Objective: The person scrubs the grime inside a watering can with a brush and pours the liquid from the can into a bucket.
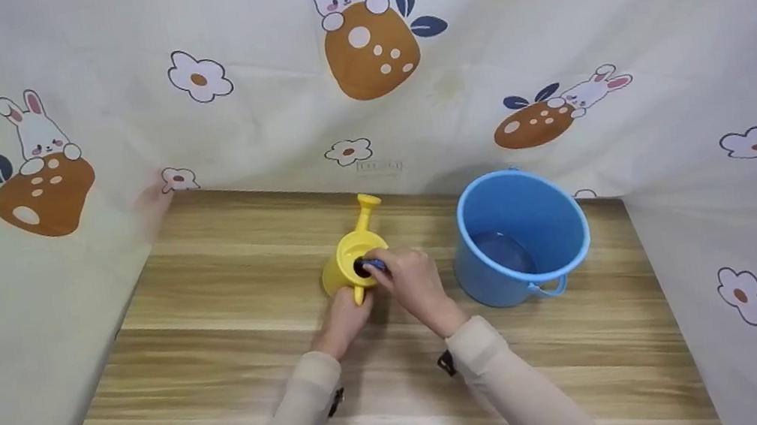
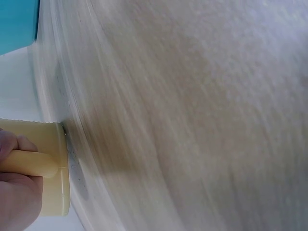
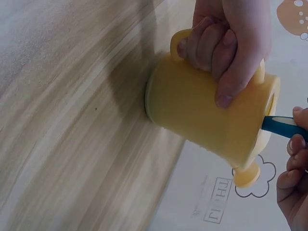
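Note:
A yellow watering can (image 1: pixel 338 270) stands upright on the wooden floor, its spout pointing away from me. My left hand (image 1: pixel 347 318) grips the can's handle (image 2: pixel 29 163), with the thumb lying along the can's side in the right wrist view. Over the can's open top, my right hand (image 1: pixel 417 282) pinches a slim blue handle with a white stripe (image 3: pixel 284 126). The handle's far end dips in at the rim, where a dark part (image 1: pixel 361 268) shows inside; the rest of it is hidden by the can wall.
Just right of my right hand stands a large blue bucket (image 1: pixel 532 283), its handle hanging down at the front. A pale sheet (image 1: pixel 259 132) printed with rabbits and flowers walls the floor (image 1: pixel 219 359) at the back and both sides.

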Demonstrator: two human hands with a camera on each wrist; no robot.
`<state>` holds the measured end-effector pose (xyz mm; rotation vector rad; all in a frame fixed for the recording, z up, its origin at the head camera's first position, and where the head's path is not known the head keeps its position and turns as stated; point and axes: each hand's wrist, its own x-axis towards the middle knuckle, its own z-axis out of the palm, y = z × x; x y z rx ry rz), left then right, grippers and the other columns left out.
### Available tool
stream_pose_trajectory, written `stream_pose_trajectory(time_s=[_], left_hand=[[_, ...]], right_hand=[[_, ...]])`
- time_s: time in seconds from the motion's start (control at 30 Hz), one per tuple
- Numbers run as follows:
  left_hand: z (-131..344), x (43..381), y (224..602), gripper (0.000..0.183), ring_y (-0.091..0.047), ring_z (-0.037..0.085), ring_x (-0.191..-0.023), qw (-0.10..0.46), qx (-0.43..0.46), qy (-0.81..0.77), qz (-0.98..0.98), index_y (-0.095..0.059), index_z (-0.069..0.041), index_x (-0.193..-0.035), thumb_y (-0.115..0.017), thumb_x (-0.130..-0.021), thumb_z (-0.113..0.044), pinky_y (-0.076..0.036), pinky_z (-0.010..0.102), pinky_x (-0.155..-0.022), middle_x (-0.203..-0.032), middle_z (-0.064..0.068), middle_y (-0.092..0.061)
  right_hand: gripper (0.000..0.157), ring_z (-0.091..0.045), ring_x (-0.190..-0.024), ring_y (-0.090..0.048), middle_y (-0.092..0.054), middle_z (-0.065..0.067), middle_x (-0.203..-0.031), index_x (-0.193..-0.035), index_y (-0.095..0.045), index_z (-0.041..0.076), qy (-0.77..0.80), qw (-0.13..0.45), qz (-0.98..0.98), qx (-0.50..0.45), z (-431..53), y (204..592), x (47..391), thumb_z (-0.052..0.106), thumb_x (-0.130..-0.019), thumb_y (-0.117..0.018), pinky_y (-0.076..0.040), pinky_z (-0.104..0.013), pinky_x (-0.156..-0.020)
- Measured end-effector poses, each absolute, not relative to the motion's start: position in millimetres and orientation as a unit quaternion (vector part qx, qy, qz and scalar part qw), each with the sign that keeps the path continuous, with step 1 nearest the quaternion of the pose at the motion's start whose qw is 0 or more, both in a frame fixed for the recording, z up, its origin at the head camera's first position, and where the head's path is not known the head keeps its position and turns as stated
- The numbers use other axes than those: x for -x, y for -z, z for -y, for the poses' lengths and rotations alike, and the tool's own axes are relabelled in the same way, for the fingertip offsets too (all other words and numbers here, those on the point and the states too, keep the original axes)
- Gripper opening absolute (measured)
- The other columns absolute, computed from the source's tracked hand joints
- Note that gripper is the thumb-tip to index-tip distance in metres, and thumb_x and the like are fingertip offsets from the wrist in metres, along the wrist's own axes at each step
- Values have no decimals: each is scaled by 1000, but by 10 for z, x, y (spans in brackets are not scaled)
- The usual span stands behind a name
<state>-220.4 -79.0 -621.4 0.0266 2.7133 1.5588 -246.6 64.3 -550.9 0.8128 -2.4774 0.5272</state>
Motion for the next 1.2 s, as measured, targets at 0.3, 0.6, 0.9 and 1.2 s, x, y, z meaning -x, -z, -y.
stream_pose_trajectory(time_s=[0.3, 0.6, 0.9, 1.2], left_hand=[[787, 2200, 6218, 25, -42, 11, -56, 16, -3, -506, -863, -57, -6, -75, -57, -98, -16, -39, 27, -57, -60, -6, -40], [780, 2183, 6227, 26, -44, 11, -57, 9, 10, -498, -867, -58, -7, -75, -57, -98, -19, -41, 29, -57, -60, -5, -43], [787, 2183, 6195, 26, -41, 11, -56, -14, -6, -490, -872, -57, -5, -73, -58, -97, -17, -39, 28, -55, -60, -6, -40], [787, 2191, 6220, 28, -40, 11, -56, 1, -4, -490, -871, -49, -11, -70, -58, -97, -16, -36, 26, -55, -61, -6, -38]], right_hand=[[14, -18, -56, -62, -70, -4, -69, -97, -70, 13, -193, 241, 903, -298, -593, 5441, 2428, 27, -95, -67, -53, -37, -59], [11, -14, -49, -52, -63, 0, -61, -95, -69, 13, -167, 264, 897, -313, -550, 5405, 2399, 24, -93, -68, -46, -31, -50], [15, -15, -46, -50, -59, -1, -56, -90, -64, 11, -151, 271, 901, -303, -521, 5366, 2420, 25, -93, -67, -43, -32, -46], [23, -20, -49, -55, -60, -5, -60, -93, -61, 10, -138, 209, 928, -276, -508, 5414, 2461, 33, -97, -63, -46, -35, -48]])
